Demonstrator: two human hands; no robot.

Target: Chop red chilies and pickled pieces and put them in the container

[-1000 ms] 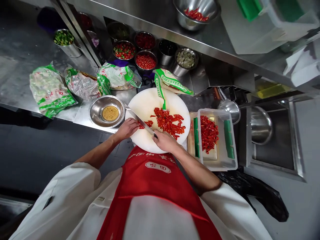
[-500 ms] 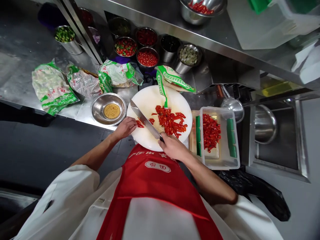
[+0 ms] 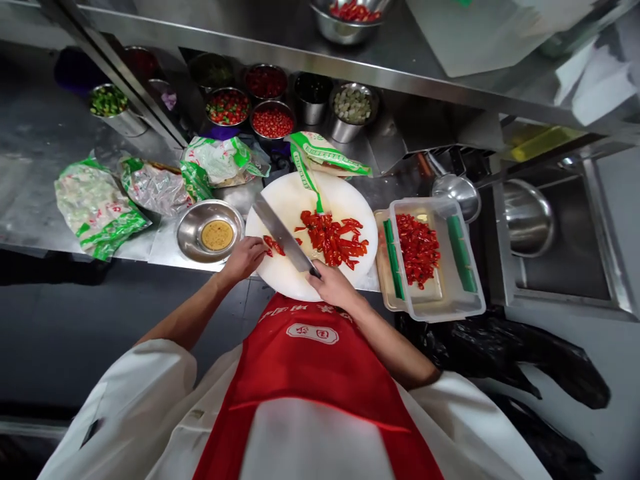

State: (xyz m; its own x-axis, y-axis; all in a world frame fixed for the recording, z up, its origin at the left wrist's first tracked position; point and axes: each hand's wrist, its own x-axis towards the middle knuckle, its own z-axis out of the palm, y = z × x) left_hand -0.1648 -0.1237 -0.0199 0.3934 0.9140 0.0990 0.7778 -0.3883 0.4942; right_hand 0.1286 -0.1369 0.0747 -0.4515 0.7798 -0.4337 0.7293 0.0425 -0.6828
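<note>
Cut peppers are heaped toward the cutting board's right edge, a few pieces are left beside the left hand (hold unclear), and the knife is gripped by the right hand.

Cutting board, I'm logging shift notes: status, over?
Right hand holding knife. Left hand at left edge of board, beside cut peppers. Bigger pepper pile right of knife. Bag overhanging board, possibly in the way.

We see a steel desk stretching toward nine o'clock and a metal post at ten. A steel shelf crosses at twelve o'clock. At three o'clock we find a sink; at eight o'clock the grey floor lies in dim light.
</note>
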